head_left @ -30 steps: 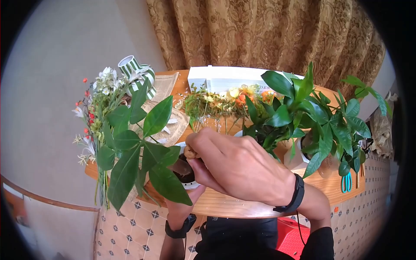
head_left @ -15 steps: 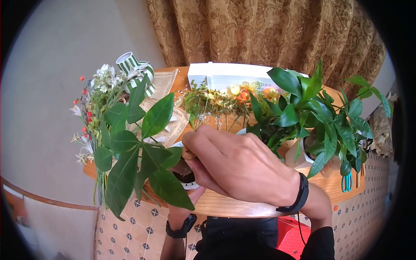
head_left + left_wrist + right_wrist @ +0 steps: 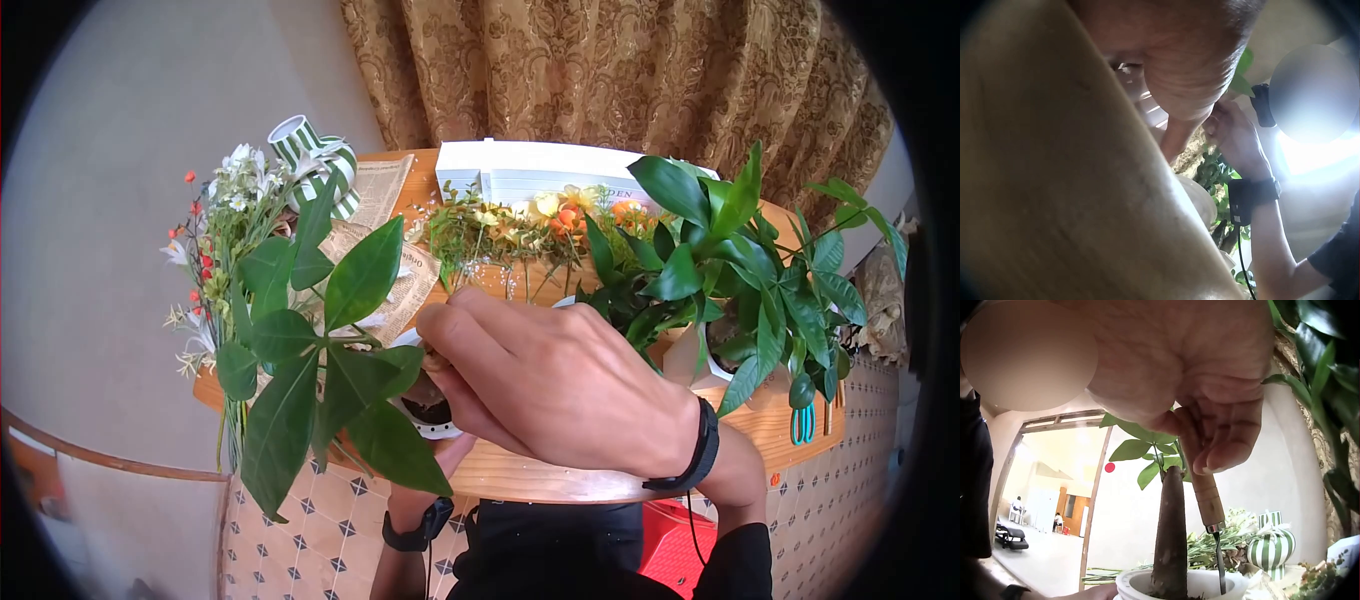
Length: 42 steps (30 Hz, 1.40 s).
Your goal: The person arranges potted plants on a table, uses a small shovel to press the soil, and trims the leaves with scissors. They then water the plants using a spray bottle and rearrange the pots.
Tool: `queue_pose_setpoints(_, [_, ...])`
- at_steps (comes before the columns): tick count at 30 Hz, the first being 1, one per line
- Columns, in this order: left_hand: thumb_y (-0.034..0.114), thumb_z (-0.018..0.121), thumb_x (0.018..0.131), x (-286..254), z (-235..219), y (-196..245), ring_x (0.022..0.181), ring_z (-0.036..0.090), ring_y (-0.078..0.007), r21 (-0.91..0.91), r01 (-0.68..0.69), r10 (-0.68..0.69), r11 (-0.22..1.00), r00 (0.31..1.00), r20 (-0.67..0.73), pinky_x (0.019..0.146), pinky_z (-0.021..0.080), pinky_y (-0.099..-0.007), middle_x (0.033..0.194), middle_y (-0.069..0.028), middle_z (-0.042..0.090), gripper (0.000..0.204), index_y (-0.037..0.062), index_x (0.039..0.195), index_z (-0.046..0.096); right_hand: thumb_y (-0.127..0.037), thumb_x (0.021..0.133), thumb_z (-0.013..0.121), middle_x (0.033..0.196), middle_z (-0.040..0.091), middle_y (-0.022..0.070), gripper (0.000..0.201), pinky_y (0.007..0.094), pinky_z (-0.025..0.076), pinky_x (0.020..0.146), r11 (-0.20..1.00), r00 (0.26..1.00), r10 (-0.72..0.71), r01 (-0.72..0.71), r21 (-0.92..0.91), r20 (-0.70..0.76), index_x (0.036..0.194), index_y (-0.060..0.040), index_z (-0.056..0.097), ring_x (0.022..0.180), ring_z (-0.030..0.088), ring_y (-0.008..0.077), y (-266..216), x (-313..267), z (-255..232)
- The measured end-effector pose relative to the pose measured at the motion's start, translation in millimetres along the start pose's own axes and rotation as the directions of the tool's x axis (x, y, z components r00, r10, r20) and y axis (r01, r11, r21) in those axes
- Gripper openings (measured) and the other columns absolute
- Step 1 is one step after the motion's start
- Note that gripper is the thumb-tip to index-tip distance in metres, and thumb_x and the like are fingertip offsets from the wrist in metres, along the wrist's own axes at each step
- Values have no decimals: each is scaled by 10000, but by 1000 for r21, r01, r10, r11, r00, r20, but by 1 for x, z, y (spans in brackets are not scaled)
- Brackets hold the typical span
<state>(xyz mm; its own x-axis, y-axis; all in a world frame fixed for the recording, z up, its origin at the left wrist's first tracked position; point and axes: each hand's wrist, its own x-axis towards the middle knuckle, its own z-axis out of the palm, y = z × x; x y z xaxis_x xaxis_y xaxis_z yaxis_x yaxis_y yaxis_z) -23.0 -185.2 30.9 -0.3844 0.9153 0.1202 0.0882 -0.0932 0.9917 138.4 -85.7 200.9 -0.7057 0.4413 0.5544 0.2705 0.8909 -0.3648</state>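
A white pot (image 3: 441, 431) stands near the table's front edge with dark soil (image 3: 428, 411) in it. Out of it rises a thick brown trunk (image 3: 1170, 540) bearing broad green leaves (image 3: 364, 276), which cover part of the pot in the head view. My right hand (image 3: 565, 380) grips the wooden handle of a small metal-bladed hand tool (image 3: 1208, 503) above the pot. The thin blade points down inside the rim, beside the trunk; its tip is hidden. My left hand (image 3: 441, 468) holds the pot from the near side, mostly hidden below the rim.
Potted green plants (image 3: 765, 300) stand on the right, near turquoise-handled scissors (image 3: 802, 424). Yellow and orange flowers (image 3: 560, 218) lie before a white box (image 3: 540, 168). Left are a flower bunch (image 3: 225, 255), printed paper (image 3: 385, 185) and a green-striped vase (image 3: 318, 165).
My right hand has shifted slightly left over the pot, and the tool's handle end is more hidden behind it. My left hand stays at the pot. The head view has tilted slightly.
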Motion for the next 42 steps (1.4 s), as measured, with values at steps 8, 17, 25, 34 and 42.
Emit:
queue_pose_setpoints(8, [20,902,715,1,-7,6,1269,545,-186,243,-118,97,963,991,97,1039,462,-325,1467,-138,468,1033,-6,1528,265,-91,898,678,861,565,107,243,407,505,532,998,999,32,-32,62,1,1090,-13,550,678,627,305,0,0,1])
queue_pose_setpoints(17, [-6,887,718,-3,-7,-6,1250,559,-182,60,49,-51,997,998,30,1022,473,-316,1410,-130,528,989,-16,1500,282,-85,892,679,859,558,107,244,404,510,533,998,998,10,-7,55,-63,1085,-18,545,663,621,310,3,-1,1])
queue_pose_setpoints(25, [26,894,719,-3,-4,1,1285,525,-197,-18,145,-145,989,989,10,1081,419,-337,1445,-134,497,989,-15,1503,291,-91,887,688,857,554,102,244,399,500,514,1000,1000,8,-8,2,3,1074,-19,549,652,617,300,1,-1,3])
queue_pose_setpoints(34, [73,904,721,-1,1,13,1310,492,-205,-94,211,-210,973,977,25,1092,392,-331,1473,-136,467,991,-18,1511,313,-89,886,684,842,548,99,239,398,490,501,999,998,-12,14,48,-56,1068,-15,549,635,606,291,-1,0,2])
queue_pose_setpoints(42, [98,905,723,1,-3,6,1313,489,-209,-15,139,-138,990,987,83,1092,385,-325,1486,-143,457,996,-31,1520,321,-84,884,683,852,556,106,239,400,494,519,998,996,-8,13,55,-91,1067,-8,551,667,615,300,-1,-1,-1])
